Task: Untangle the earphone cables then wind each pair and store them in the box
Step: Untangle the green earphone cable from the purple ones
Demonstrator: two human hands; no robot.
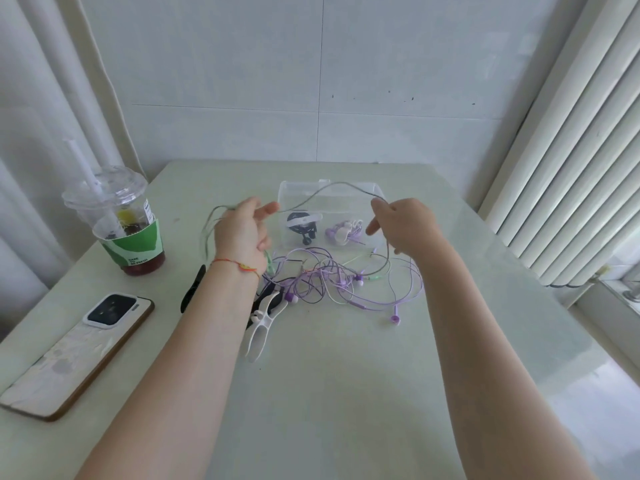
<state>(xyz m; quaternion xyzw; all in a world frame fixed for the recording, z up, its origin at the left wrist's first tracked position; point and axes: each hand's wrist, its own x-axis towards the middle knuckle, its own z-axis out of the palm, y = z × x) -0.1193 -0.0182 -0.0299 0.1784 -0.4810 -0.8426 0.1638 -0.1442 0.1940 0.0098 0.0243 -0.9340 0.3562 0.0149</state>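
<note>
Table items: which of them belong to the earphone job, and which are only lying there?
Belong to the job:
green cable, held between left hand and right hand
purple cable tangle
clear box, two wound pairs inside
white winder clip

Just lying about:
phone
drink cup

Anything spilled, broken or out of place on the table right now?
Nothing spilled or broken. The purple cables lie knotted in front of the clear box, as the job expects. The drink cup stands upright near the table's left edge.
</note>
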